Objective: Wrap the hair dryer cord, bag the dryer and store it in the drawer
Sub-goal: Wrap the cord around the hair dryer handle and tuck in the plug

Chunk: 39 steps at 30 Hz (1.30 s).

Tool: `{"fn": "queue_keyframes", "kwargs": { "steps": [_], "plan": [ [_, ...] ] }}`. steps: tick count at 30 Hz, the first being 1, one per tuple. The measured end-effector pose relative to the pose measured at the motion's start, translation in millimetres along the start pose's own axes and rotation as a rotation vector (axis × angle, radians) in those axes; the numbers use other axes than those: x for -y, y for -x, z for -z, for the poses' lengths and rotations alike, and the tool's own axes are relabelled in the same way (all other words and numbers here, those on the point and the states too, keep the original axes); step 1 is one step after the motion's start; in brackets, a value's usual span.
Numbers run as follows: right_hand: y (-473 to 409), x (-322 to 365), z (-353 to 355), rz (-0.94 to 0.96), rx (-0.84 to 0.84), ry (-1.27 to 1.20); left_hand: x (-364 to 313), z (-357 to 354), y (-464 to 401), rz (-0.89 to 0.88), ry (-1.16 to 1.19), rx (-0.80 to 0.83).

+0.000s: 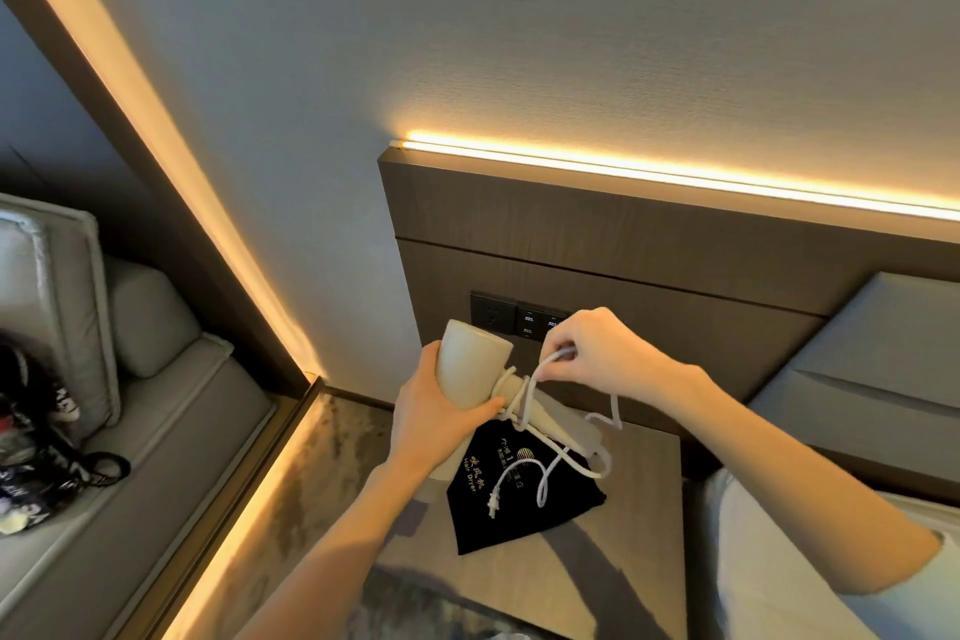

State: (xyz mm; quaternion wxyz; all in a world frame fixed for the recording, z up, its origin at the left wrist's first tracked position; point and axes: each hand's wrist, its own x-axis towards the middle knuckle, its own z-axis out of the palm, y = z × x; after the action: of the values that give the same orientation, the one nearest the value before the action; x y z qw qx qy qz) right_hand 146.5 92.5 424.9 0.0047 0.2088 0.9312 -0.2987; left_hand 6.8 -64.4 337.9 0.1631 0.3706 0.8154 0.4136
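A cream hair dryer (470, 361) is held in the air above the nightstand (644, 535), its handle slanting down to the right. My left hand (434, 413) grips the dryer's barrel from below. My right hand (597, 351) pinches a loop of the white cord (550, 364) just above the handle. A few turns of cord lie around the handle's top. The loose rest of the cord hangs down, and its plug (493, 504) dangles over a black drawstring bag (519, 499) lying flat on the nightstand. No drawer is visible.
Dark wall sockets and switches (511, 320) sit on the wooden headboard panel (597, 244) right behind the hands. A bed with a white pillow (779, 561) is at the right. A grey sofa (130, 379) holding a dark patterned bag (31, 447) stands at the left.
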Motion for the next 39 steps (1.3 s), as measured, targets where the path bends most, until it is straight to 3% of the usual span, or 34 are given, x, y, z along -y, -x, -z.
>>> {"fn": "queue_keyframes", "kwargs": {
  "steps": [4, 8, 14, 17, 18, 21, 27, 31, 39],
  "plan": [
    [-4.7, -24.0, 0.7, -0.019, 0.002, -0.268, -2.5, 6.5, 2.6, 0.036, 0.125, 0.062],
    [8.3, -41.0, -18.9, -0.137, 0.027, -0.721, -5.9, 7.6, 1.7, 0.161, 0.29, 0.059],
    [28.9, -61.5, -59.4, -0.337, 0.172, -1.212, -7.7, 3.3, 8.4, 0.281, 0.388, 0.134],
    [35.9, -56.9, -83.3, -0.272, -0.01, -1.603, -9.0, -5.1, 13.7, 0.405, 0.544, 0.149],
    [35.2, -49.3, -87.4, -0.255, -0.09, -1.619, -10.1, -7.8, 13.5, 0.437, 0.586, 0.127],
    [28.7, -27.0, -99.1, -0.339, -0.226, -1.356, -10.9, -13.5, 11.1, 0.49, 0.637, 0.037],
    [34.3, -4.0, -98.7, -0.263, -0.095, -0.393, -9.3, -18.0, 7.0, 0.416, 0.538, -0.116],
    [44.6, 10.5, -88.5, -0.218, -0.096, -0.189, -1.8, -13.6, 4.0, 0.319, 0.396, -0.211],
    [39.3, 24.8, -37.6, -0.121, 0.0, 0.176, 3.5, 5.1, 13.8, 0.013, 0.131, -0.199]
  ]
}}
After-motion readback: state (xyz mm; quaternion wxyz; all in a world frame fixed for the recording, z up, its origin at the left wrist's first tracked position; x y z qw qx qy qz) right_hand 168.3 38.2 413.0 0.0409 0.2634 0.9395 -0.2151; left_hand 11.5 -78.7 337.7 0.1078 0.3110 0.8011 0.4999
